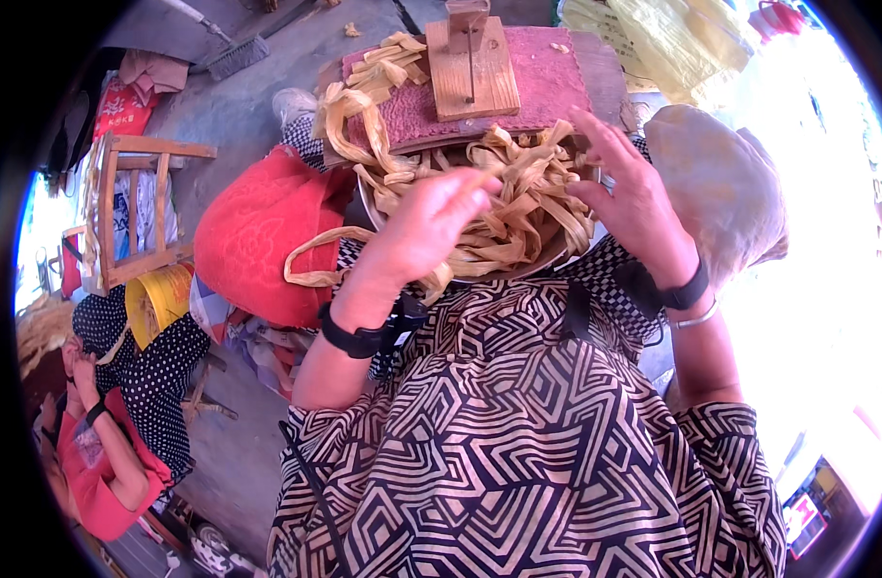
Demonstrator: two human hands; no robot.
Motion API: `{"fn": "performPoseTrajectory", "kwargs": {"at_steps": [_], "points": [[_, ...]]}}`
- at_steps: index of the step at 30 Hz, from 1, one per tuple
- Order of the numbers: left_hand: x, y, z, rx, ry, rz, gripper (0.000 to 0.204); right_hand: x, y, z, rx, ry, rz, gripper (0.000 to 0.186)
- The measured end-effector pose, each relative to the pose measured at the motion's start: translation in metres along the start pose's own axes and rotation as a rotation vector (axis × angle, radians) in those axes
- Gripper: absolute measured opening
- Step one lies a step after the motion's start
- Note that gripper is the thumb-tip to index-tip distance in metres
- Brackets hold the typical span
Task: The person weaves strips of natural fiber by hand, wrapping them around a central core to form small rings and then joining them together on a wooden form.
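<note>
My left hand [422, 222] is closed in a pinch over a metal bowl [367, 200], with what looks like a thin pale strip at its fingertips, partly hidden. My right hand [634, 197] hovers at the bowl's right side, fingers curved and apart, holding nothing I can see. Tangled dried tan strips [523, 212] fill the bowl. Behind it, a wooden block [475, 72] with a thin metal rod rests on a pink mat [557, 96] on a board. Some strips [383, 67] lie on the mat's left, and a loop of them hangs down toward the bowl.
A red cloth bundle [253, 236] is at my left, a pale covered bundle [715, 178] at my right. A wooden chair [114, 212], a yellow bucket [157, 299] and another seated person [114, 462] are further left. A broom [239, 58] and yellow plastic bags [662, 43] lie behind.
</note>
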State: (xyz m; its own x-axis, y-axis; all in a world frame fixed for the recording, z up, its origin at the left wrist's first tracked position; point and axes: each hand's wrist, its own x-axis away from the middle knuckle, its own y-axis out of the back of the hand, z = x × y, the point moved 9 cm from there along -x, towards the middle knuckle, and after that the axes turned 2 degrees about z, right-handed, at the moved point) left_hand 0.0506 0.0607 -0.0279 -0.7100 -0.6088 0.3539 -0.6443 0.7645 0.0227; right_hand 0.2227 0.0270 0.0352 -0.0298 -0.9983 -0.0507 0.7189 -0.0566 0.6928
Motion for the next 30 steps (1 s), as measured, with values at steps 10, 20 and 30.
{"fn": "performPoseTrajectory", "kwargs": {"at_steps": [10, 20, 30], "points": [[0.004, -0.06, -0.017, 0.232, 0.177, 0.459, 0.019, 0.009, -0.005, 0.041, 0.239, 0.285, -0.123, 0.019], [-0.026, -0.022, -0.036, 0.572, -0.103, 0.173, 0.022, -0.003, -0.045, 0.024, -1.109, -0.222, 0.166, 0.015], [-0.032, -0.033, -0.008, 0.719, -0.09, 0.067, 0.017, -0.019, -0.015, 0.026, 0.045, -0.048, -0.251, 0.02]]}}
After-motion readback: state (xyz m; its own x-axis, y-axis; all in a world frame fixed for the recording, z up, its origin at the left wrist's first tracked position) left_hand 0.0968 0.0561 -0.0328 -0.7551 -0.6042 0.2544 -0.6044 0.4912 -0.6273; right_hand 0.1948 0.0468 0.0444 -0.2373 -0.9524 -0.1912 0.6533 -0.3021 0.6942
